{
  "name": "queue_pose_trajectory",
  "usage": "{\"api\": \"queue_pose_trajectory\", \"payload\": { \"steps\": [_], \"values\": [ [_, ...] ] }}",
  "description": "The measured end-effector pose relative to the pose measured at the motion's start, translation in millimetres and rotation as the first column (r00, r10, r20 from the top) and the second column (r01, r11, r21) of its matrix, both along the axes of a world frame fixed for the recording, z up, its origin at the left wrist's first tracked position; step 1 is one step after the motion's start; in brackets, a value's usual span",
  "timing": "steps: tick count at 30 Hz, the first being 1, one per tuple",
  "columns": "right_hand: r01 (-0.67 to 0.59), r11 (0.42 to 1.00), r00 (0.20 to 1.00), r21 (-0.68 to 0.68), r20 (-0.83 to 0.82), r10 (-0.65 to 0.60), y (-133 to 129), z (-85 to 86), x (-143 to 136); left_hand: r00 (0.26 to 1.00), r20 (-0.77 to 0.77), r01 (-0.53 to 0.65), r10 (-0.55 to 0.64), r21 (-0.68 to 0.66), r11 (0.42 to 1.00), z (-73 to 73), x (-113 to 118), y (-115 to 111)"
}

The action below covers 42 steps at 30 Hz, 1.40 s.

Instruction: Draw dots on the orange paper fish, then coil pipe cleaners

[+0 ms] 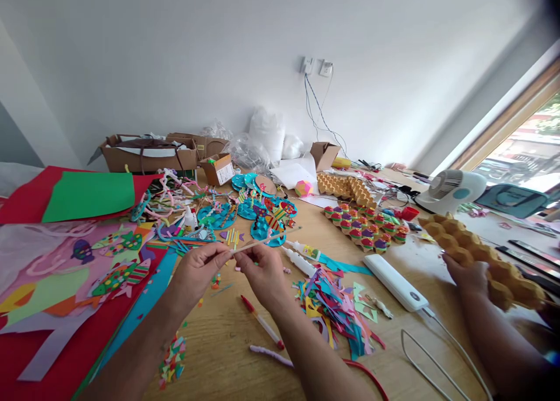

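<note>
Above the middle of the table, my left hand (pixel 198 277) pinches the near end of a thin pale stick-like strip (pixel 280 236). My right hand (pixel 265 272) has its thumb and fingers closed on the same strip, a little farther along. The strip's free end points away to the right; its material is too fine to make out. Below my hands lies a red-capped pen (pixel 261 322). White glue bottles (pixel 300 262) and a heap of coloured paper scraps (pixel 335 307) are right of my right hand. Small paper bits (pixel 174 357) lie under my left forearm.
At the right, another person's hand (pixel 470 275) holds a brown egg tray (pixel 490 261). A white power bank (pixel 396 281) with a cable, a painted egg tray (pixel 365 226), a fan (pixel 455 189), blue paper plates decorated with fish (pixel 275 214) and coloured sheets (pixel 87 196) surround the work.
</note>
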State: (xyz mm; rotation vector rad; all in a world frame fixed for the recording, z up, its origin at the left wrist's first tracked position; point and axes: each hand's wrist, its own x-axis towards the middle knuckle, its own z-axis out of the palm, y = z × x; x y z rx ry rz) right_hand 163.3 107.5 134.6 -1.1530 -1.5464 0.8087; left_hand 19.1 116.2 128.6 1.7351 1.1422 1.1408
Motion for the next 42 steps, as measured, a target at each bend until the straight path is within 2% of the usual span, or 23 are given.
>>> {"api": "queue_pose_trajectory", "payload": {
  "steps": [1, 3, 4, 6, 8, 9, 11, 12, 14, 15, 17, 19, 21, 23, 27, 31, 35, 39, 42],
  "values": [
    [-0.036, 0.996, 0.995, -0.085, -0.097, 0.027, 2, -3.3, -3, 0.995, -0.085, -0.049, 0.059, 0.113, 0.992, -0.6, 0, 0],
    [-0.122, 0.973, 0.959, -0.194, -0.277, 0.065, 6, -9.7, -8, 0.963, -0.197, -0.112, 0.183, 0.323, 0.940, -2.4, 1, 1],
    [-0.154, 0.964, 0.938, -0.216, -0.338, 0.074, 7, -12.3, -10, 0.948, -0.224, -0.123, 0.226, 0.398, 0.909, -3.2, 0, 2],
    [-0.176, 0.958, 0.919, -0.228, -0.387, 0.077, 9, -15.5, -11, 0.934, -0.252, -0.118, 0.255, 0.454, 0.883, -3.5, -2, 4],
    [-0.155, 0.965, 0.947, -0.210, -0.311, 0.084, 7, -14.8, -10, 0.943, -0.241, -0.123, 0.230, 0.390, 0.913, -2.4, -6, 7],
    [-0.117, 0.978, 0.974, -0.172, -0.213, 0.080, 4, -12.7, -9, 0.957, -0.215, -0.123, 0.197, 0.316, 0.941, -1.6, -8, 8],
    [-0.028, 0.999, 0.998, 0.023, 0.064, 0.026, -3, -5.6, -5, 0.986, -0.110, -0.110, 0.123, 0.121, 0.987, -0.4, -12, 12],
    [0.005, 0.982, 0.978, 0.187, 0.203, -0.044, -7, -0.9, -2, 0.995, -0.045, -0.090, 0.091, 0.025, 0.996, 0.0, -13, 13],
    [-0.037, 0.860, 0.929, 0.509, 0.334, -0.157, -13, 9.4, 5, 0.997, 0.063, -0.036, 0.043, -0.115, 0.993, 0.4, -14, 13],
    [-0.070, 0.801, 0.902, 0.595, 0.381, -0.204, -15, 14.4, 8, 0.996, 0.092, -0.006, 0.021, -0.159, 0.987, 0.5, -14, 12],
    [-0.156, 0.732, 0.831, 0.663, 0.489, -0.265, -16, 23.1, 14, 0.993, 0.115, 0.057, -0.033, -0.217, 0.974, 0.7, -12, 10],
    [-0.297, 0.707, 0.724, 0.642, 0.634, -0.271, -13, 29.7, 18, 0.991, 0.109, 0.106, -0.081, -0.248, 0.963, 0.8, -10, 8],
    [-0.423, 0.708, 0.603, 0.566, 0.759, -0.246, -9, 33.8, 20, 0.988, 0.099, 0.140, -0.118, -0.256, 0.956, 0.5, -9, 7],
    [-0.498, 0.717, 0.504, 0.488, 0.836, -0.218, -6, 35.2, 21, 0.982, 0.109, 0.178, -0.154, -0.254, 0.951, -0.6, -8, 7],
    [-0.519, 0.746, 0.406, 0.418, 0.888, -0.215, -9, 31.1, 25, 0.966, 0.139, 0.249, -0.219, -0.262, 0.932, -4.6, -3, 7],
    [-0.505, 0.759, 0.398, 0.410, 0.891, -0.217, -12, 24.2, 32, 0.961, 0.108, 0.274, -0.254, -0.266, 0.924, -8.6, 5, 5],
    [-0.484, 0.778, 0.391, 0.400, 0.895, -0.217, -13, 16.1, 36, 0.958, 0.052, 0.285, -0.281, -0.215, 0.934, -13.6, 13, 4],
    [-0.322, 0.892, 0.393, 0.318, 0.902, -0.180, -11, 7.7, 33, 0.959, -0.057, 0.270, -0.278, -0.122, 0.955, -20.3, 16, 6],
    [-0.171, 0.968, 0.465, 0.185, 0.881, -0.086, -8, 8.5, 31, 0.955, -0.193, 0.220, -0.225, -0.045, 0.974, -20.8, 15, 5]
  ]
}}
